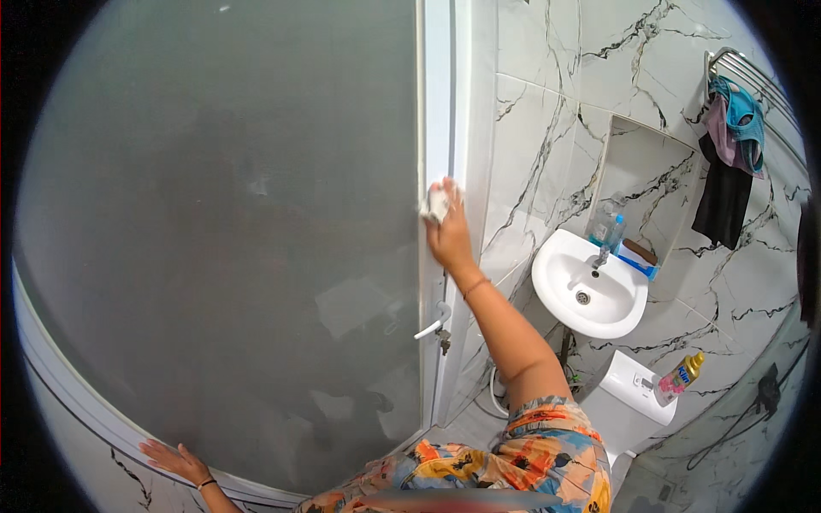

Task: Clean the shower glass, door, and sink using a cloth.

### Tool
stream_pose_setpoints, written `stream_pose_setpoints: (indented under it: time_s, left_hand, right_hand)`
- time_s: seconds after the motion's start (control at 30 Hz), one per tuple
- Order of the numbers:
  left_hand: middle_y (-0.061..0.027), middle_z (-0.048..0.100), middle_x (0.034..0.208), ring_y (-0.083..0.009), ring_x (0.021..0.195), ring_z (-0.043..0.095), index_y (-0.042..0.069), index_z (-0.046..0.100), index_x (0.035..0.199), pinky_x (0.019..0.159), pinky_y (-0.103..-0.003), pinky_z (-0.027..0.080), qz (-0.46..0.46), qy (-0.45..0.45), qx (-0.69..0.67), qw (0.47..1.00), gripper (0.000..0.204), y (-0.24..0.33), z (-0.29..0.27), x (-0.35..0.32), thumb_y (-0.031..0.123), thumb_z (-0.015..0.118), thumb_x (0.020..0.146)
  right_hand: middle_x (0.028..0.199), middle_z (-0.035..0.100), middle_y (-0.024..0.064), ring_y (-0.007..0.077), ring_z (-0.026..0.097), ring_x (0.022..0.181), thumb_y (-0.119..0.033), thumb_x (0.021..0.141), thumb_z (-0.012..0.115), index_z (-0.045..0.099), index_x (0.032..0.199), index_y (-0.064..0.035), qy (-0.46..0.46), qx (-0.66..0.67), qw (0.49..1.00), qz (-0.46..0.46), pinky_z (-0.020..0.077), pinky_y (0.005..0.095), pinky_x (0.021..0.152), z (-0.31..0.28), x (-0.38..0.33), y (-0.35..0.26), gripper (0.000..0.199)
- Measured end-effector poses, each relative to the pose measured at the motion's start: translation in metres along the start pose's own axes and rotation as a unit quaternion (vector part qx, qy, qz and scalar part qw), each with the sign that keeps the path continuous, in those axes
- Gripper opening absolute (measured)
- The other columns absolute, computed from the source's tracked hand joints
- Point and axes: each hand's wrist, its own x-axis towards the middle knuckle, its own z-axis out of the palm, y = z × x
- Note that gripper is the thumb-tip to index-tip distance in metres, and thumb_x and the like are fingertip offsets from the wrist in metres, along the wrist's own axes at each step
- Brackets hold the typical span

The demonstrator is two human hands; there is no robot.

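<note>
My right hand (451, 231) is raised against the white door frame (439, 111), its fingers closed around a crumpled white cloth (437, 205) pressed to the frame's edge. Part of the cloth is hidden behind the fingers. Beside it spreads the large grey frosted door panel (222, 214). Below the hand, a white door handle (434, 322) sticks out, with keys (445, 343) hanging at the lock. At the lower left my left hand (175, 462) rests with fingers spread on the white frame at the other side of the panel, holding nothing.
A white washbasin (590, 299) is on the marble-patterned wall at right, with bottles (607, 227) behind its tap. A toilet cistern (629, 385) carries a pink bottle with a gold cap (680, 379). Clothes (731, 162) hang from a metal rack (757, 77).
</note>
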Motion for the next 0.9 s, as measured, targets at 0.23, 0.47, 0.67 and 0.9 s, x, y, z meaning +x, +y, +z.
stream_pose_setpoints:
  time_s: [0.23,0.47,0.67,0.9]
  left_hand:
    - [-0.0148,0.014,0.148,-0.0288,0.137,0.014,0.010,0.008,0.144,0.109,-0.048,0.002,-0.140,0.009,-0.137,0.981,0.074,0.098,-0.056,0.013,0.058,0.027,0.091]
    - [-0.0182,0.019,0.146,-0.0364,0.135,0.015,0.012,0.009,0.144,0.109,-0.052,0.009,-0.026,-0.044,-0.400,0.915,0.071,0.282,-0.051,-0.007,0.055,0.031,0.091]
    - [-0.0202,0.021,0.144,-0.0364,0.133,0.021,0.005,0.012,0.142,0.109,-0.049,0.014,0.016,-0.075,-0.517,0.853,0.067,0.374,-0.063,-0.005,0.047,0.031,0.094]
    - [-0.0232,0.054,0.116,-0.0383,0.108,0.053,-0.002,0.043,0.126,0.099,-0.055,0.032,0.030,-0.189,-0.613,0.766,0.054,0.389,-0.090,0.009,0.041,0.033,0.095]
  right_hand:
    - [0.139,0.034,0.0149,0.0388,0.029,0.128,0.000,0.066,0.054,0.042,0.131,-0.0053,-0.070,-0.003,0.988,-0.138,0.0255,0.0495,0.104,-0.012,0.041,0.019,0.066]
    - [0.135,0.038,0.0146,0.0370,0.032,0.126,-0.010,0.073,0.062,0.044,0.128,-0.0104,0.077,0.034,0.985,-0.153,0.0275,0.0504,0.103,-0.005,0.177,0.006,0.058]
    - [0.140,0.033,0.0138,0.0373,0.030,0.129,-0.014,0.071,0.064,0.038,0.134,-0.0130,-0.022,0.068,0.986,-0.152,0.0253,0.0542,0.103,-0.010,0.076,0.025,0.068]
    - [0.115,0.059,0.0032,0.0202,0.059,0.101,-0.016,0.073,0.062,0.059,0.111,-0.0167,-0.291,0.207,0.934,-0.002,0.0487,0.0332,0.085,-0.097,-0.087,0.063,0.038]
